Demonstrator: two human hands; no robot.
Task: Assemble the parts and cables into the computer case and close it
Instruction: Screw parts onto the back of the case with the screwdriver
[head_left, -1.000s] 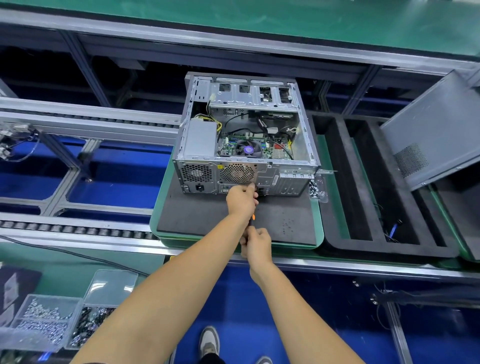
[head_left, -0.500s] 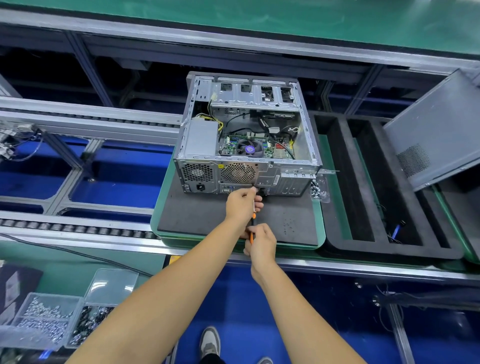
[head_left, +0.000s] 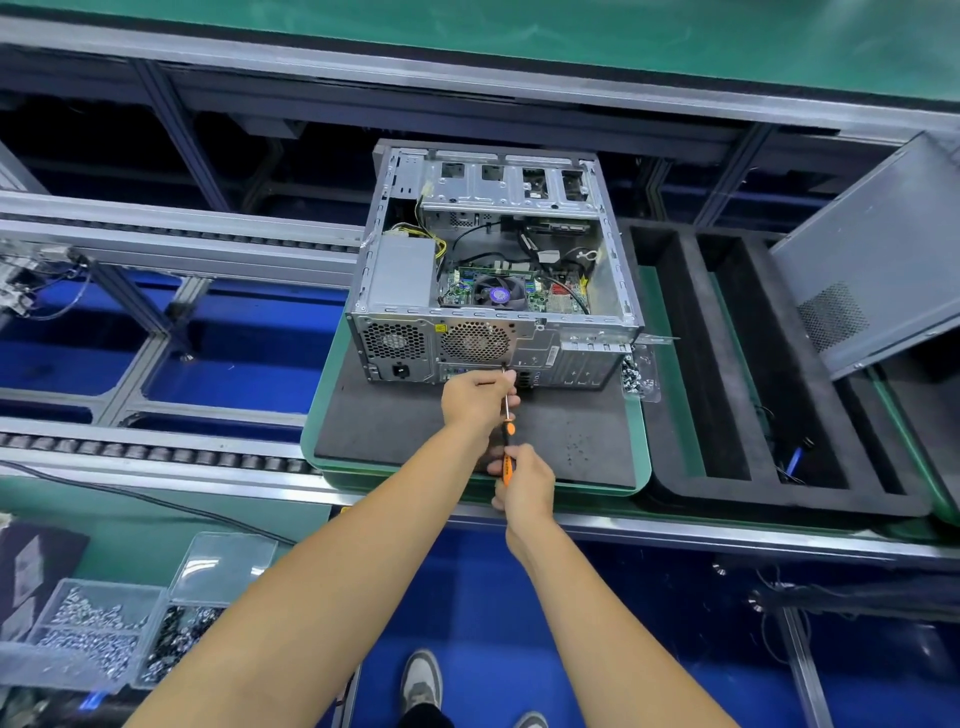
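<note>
Screwdriver (head_left: 506, 415) tip-first toward case (head_left: 493, 291) (upright)

My hands (head_left: 480, 397) crowd the case's (head_left: 493, 332) rear; bare mat (head_left: 384, 421) lies open to their left, a screw bag (head_left: 640, 375) blocks the right corner.

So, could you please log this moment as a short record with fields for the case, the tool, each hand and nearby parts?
case: computer case on a foam mat, open on top, rear panel facing the person
tool: orange-handled screwdriver, tip at the rear panel
left hand: left hand steadies the shaft near the tip
right hand: right hand grips the handle
side panel: grey side panel leaning at right, not fitted
screws: screw bins at lower left
</note>
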